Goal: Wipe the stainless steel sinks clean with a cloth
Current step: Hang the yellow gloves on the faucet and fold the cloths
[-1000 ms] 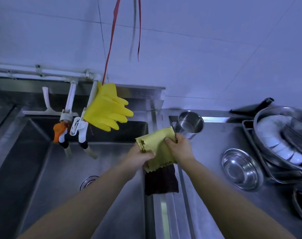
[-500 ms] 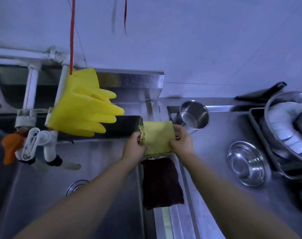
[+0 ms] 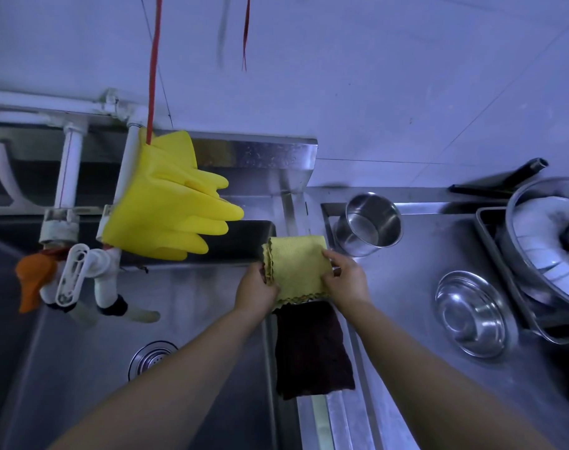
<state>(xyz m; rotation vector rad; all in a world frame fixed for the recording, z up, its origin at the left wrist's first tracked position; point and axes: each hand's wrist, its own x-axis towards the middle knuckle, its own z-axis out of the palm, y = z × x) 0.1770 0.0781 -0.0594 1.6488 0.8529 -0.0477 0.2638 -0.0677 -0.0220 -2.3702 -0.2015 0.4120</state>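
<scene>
- Right now the folded yellow cloth with the scalloped edge [image 3: 296,267] is being held between both hands, just above the steel divider [image 3: 288,209] at the sink's right rim; no wiping is happening yet, as far as I can judge.
- What could go wrong: the dark maroon cloth [image 3: 312,352] is draped over that same rim directly under the yellow one; a careless swipe could be dragging it down into the stainless steel basin [image 3: 81,352], towards the round drain strainer [image 3: 151,357].
- The yellow rubber gloves [image 3: 169,206] are hanging on a red cord [image 3: 153,60] over the back of the basin, beside the white plastic taps [image 3: 78,274]; a wide stroke along the back wall could be knocking into them.
- The small steel cup [image 3: 369,224] is standing just beside the right hand; an elbow or a flick of cloth could be tipping it; the shallow steel bowl [image 3: 471,313] is sitting further right, less at risk.
- The left hand [image 3: 255,289] is pinching the cloth's left edge, fingers curled round it.
- The right hand [image 3: 343,280] is gripping the right edge, thumb on top, fingers curled; how far they are wrapping underneath I cannot tell.
</scene>
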